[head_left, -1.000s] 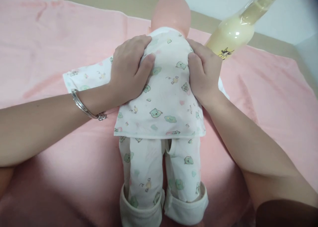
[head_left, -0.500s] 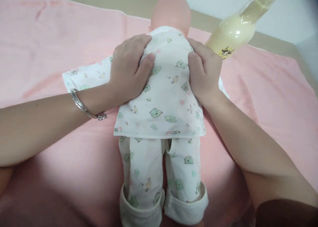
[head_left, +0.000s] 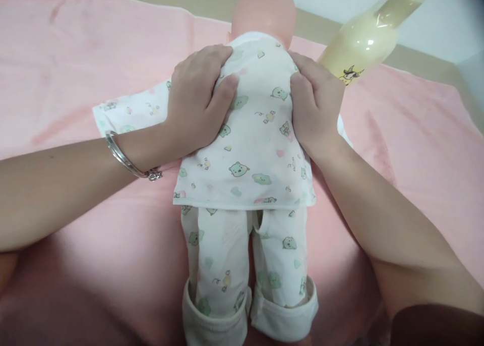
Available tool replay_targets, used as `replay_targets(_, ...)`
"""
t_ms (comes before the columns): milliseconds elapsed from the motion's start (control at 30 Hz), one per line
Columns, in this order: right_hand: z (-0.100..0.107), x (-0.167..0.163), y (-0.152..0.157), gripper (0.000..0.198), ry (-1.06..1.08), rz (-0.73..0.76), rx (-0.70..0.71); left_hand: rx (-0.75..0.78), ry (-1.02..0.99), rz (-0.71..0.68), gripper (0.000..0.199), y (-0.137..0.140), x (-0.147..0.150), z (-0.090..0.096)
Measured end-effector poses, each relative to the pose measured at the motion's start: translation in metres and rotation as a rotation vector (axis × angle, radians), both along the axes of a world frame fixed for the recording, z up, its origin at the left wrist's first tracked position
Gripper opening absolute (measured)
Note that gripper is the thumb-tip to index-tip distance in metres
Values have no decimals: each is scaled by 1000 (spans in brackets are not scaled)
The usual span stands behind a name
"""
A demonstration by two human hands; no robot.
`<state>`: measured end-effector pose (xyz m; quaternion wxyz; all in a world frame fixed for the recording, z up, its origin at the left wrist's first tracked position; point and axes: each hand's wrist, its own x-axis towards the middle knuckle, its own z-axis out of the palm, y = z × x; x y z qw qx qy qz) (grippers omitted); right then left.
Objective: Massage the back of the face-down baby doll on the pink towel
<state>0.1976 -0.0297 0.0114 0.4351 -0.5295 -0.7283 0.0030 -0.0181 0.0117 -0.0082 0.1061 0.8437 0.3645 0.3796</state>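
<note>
The baby doll [head_left: 244, 184] is laid back uppermost on the pink cloth [head_left: 113, 53]. Its upper torso is clasped from both sides by the left hand [head_left: 200, 96] and right hand [head_left: 319, 101], thumbs rested on the printed shirt [head_left: 257, 121], presumably for even support; whether fingertips are tucked underneath cannot be told.

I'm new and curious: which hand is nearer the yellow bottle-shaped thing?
Right: the right hand, at the right of the doll, appears just beside the yellow bottle-shaped thing; the left hand is across the doll, farther away.
</note>
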Motion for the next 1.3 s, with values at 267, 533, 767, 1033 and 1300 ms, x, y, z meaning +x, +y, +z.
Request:
replay_targets(267,1,-2,-1,18,18,5,9,48,-39,20,48,-3,3,0)
replay_targets(533,4,-5,-1,18,0,-13,-3,8,-19,46,46,-6,6,5)
replay_targets(767,5,-2,-1,18,26,59,31,8,15,55,47,-4,6,4)
replay_targets(1033,4,-3,-1,18,16,50,34,49,26,42,45,-3,4,2)
replay_targets(1300,3,-2,0,17,25,89,45,54,25,46,44,-2,3,1)
